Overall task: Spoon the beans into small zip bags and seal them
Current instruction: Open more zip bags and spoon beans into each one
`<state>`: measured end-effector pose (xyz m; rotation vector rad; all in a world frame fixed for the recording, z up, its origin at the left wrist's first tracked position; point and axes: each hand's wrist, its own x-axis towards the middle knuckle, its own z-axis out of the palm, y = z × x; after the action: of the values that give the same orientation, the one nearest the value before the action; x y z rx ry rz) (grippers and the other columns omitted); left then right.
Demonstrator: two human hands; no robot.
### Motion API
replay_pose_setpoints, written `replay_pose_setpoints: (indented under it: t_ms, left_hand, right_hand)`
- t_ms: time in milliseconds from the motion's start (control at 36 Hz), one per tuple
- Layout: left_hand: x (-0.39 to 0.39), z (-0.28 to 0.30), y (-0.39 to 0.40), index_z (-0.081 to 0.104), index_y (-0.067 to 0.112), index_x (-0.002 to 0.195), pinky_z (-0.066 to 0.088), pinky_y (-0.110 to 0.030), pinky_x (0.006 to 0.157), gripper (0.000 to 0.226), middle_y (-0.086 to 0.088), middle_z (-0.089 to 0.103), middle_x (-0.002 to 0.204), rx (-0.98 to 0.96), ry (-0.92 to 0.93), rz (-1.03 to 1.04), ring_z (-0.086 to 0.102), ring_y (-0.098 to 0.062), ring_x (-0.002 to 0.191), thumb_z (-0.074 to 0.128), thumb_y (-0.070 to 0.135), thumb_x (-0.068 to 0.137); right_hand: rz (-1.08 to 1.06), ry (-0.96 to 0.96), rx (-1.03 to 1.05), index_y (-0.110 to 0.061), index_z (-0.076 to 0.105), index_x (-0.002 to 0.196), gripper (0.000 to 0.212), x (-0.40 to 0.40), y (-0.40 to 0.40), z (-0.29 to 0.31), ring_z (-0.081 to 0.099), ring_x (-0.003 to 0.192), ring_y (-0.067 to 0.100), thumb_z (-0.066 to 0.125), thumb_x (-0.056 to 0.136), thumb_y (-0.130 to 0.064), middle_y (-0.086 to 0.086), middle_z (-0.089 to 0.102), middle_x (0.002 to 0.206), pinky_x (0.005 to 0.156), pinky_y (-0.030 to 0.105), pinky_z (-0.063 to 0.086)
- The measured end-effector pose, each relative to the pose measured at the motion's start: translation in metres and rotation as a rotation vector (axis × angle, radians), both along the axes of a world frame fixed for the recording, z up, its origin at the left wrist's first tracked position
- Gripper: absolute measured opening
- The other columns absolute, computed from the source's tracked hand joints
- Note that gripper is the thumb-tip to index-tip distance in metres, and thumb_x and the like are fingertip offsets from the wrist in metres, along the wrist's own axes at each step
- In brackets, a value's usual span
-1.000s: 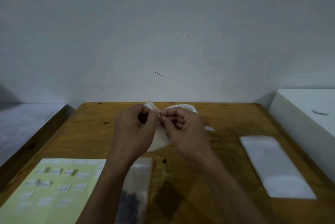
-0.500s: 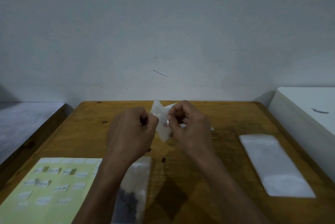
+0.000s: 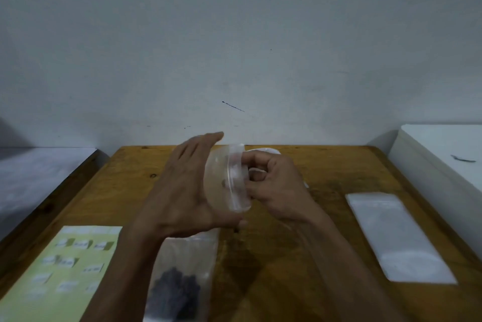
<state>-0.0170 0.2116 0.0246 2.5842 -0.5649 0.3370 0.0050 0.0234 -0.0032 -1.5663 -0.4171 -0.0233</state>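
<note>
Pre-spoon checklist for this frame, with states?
1. Small zip bag in hand: ok, right hand pinches it at its zip edge.
2. Left hand steadying it: ok, flat with straight fingers against the bag's side.
3. Bag mouth open: cannot tell, the plastic is blurred.
4. Bean supply near: ok, bag of dark beans lies on the table under the left forearm.
5. Spoon ready: cannot tell; none clearly in view.
6. Spare bags: ok, flat stack at right.
</note>
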Motion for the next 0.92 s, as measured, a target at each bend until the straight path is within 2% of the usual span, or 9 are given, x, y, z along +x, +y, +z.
replay_pose_setpoints:
  t_ms: [56,139,278,389,500,639,750,833,917]
  left_hand:
    - [0.001,0.0,-0.001,0.026,0.03,0.152,0.032,-0.044,0.115,0.128,0.012,0.038,0.151,0.027,0.033,0.012,0.036,-0.01,0.136,0.066,0.085,0.043]
    - [0.003,-0.001,-0.002,0.042,0.03,0.14,0.045,-0.043,0.1,0.106,0.011,0.056,0.131,0.099,-0.089,0.048,0.054,-0.015,0.114,0.067,0.077,0.048]
    - [0.007,-0.003,-0.003,0.062,0.028,0.115,0.044,-0.038,0.083,0.077,0.009,0.065,0.103,0.149,-0.289,0.077,0.057,-0.016,0.09,0.062,0.078,0.056]
    - [0.005,-0.007,-0.006,0.056,0.03,0.123,0.046,-0.043,0.085,0.083,0.008,0.065,0.108,0.143,-0.269,0.053,0.059,-0.019,0.095,0.06,0.079,0.056]
    - [0.005,-0.01,-0.007,0.05,0.034,0.135,0.044,-0.041,0.088,0.093,0.012,0.061,0.112,0.137,-0.17,0.06,0.056,-0.016,0.103,0.057,0.082,0.056]
    - [0.015,-0.019,-0.007,0.047,0.033,0.123,0.051,-0.041,0.079,0.087,0.015,0.052,0.103,0.013,-0.116,0.134,0.053,-0.012,0.095,0.063,0.079,0.051]
    - [0.025,-0.032,0.0,0.043,0.029,0.135,0.052,-0.038,0.081,0.099,0.011,0.051,0.109,-0.058,-0.082,0.184,0.053,-0.015,0.101,0.069,0.078,0.052]
    - [0.031,-0.041,0.007,0.042,0.026,0.143,0.047,-0.037,0.087,0.109,0.004,0.055,0.118,-0.128,-0.064,0.216,0.051,-0.017,0.109,0.075,0.076,0.053]
    - [0.035,-0.044,0.009,0.05,0.023,0.137,0.044,-0.032,0.084,0.103,0.002,0.056,0.12,-0.16,-0.073,0.242,0.052,-0.018,0.109,0.075,0.074,0.051]
  right_hand:
    - [0.03,0.007,-0.011,-0.007,0.072,0.115,0.041,0.002,-0.001,-0.001,0.075,0.09,0.022,0.078,0.078,0.01,0.005,0.078,0.097,0.076,0.043,0.063]
    - [-0.064,-0.065,-0.196,-0.009,0.075,0.108,0.039,0.005,-0.001,-0.004,0.074,0.089,0.019,0.07,0.078,0.015,0.005,0.077,0.097,0.073,0.043,0.063]
    - [-0.175,-0.157,-0.435,-0.013,0.078,0.105,0.023,0.005,-0.001,-0.004,0.064,0.074,-0.003,0.072,0.085,-0.002,-0.002,0.073,0.097,0.064,0.014,0.057]
    - [-0.138,-0.134,-0.411,-0.014,0.074,0.113,0.03,0.006,-0.007,-0.004,0.062,0.08,-0.015,0.072,0.086,-0.002,-0.02,0.066,0.095,0.066,0.007,0.052]
    - [-0.065,-0.073,-0.362,-0.018,0.069,0.123,0.041,0.008,-0.01,-0.003,0.067,0.094,0.0,0.073,0.085,-0.002,-0.013,0.067,0.108,0.071,0.016,0.057]
    - [-0.17,-0.014,-0.272,-0.02,0.077,0.102,0.014,0.013,-0.014,-0.008,0.071,0.09,0.009,0.073,0.09,-0.015,-0.007,0.074,0.1,0.076,0.029,0.062]
    - [-0.487,-0.103,-0.529,-0.024,0.074,0.102,0.011,0.015,-0.029,-0.012,0.065,0.09,0.002,0.07,0.092,-0.023,-0.011,0.072,0.103,0.07,0.013,0.047]
    - [-0.666,-0.051,-0.828,-0.022,0.066,0.122,0.032,0.022,-0.048,-0.022,0.059,0.114,0.018,0.067,0.092,-0.035,0.0,0.063,0.127,0.08,0.025,0.044]
    - [-0.628,0.166,-0.945,-0.018,0.054,0.137,0.055,0.025,-0.062,-0.026,0.055,0.122,0.027,0.065,0.092,-0.046,0.007,0.057,0.138,0.085,0.032,0.044]
